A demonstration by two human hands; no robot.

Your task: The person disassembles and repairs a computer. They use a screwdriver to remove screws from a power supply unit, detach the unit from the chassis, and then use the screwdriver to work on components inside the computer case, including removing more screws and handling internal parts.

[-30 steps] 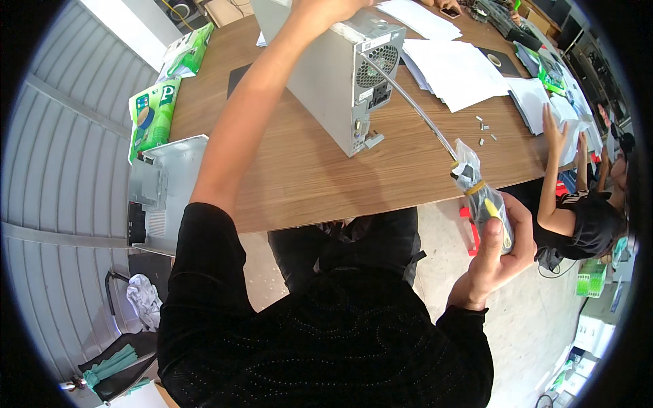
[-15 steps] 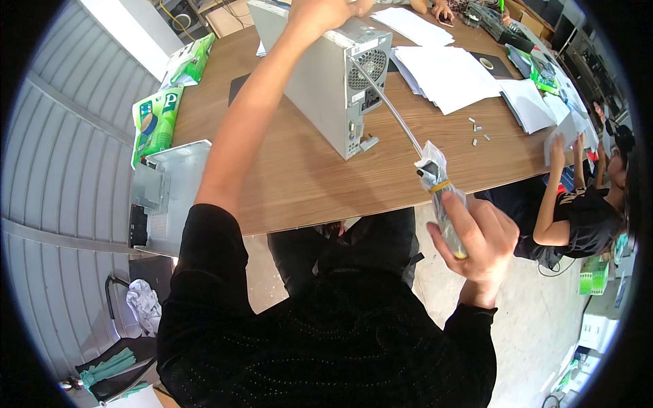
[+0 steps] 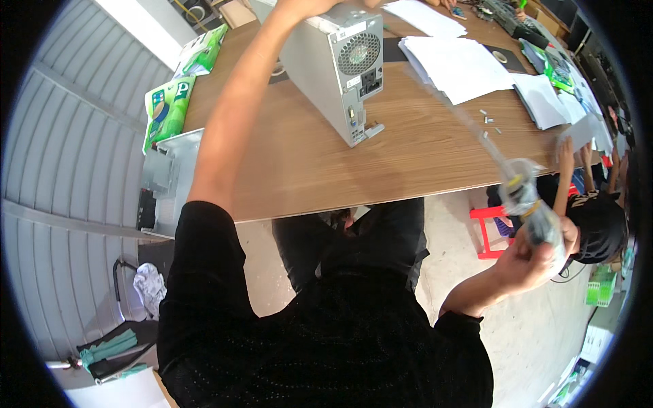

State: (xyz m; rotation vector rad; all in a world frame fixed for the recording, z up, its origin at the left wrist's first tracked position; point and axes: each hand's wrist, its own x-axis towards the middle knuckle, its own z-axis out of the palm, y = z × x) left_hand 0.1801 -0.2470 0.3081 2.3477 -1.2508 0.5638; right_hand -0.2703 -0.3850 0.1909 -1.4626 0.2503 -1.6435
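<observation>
A grey computer case stands upright on the wooden table, its back panel with a round fan grille and sockets turned to the right. My left hand grips the top of the case at the upper picture edge, its fingers partly cut off. In my right hand is a long screwdriver, its handle wrapped in clear plastic with a yellow band. The fingers close round that handle, off the table's front edge. The shaft, smeared by motion, points up and left, its tip apart from the case.
Left on the table lie a metal side panel and green packs. Paper stacks, small light pieces and a tape roll lie to the right. Near a red stool sits another person. More hands work at the far edge.
My right hand has drawn the screwdriver away from the case's back panel, to the right and slightly down. My left hand stays on top of the case.
</observation>
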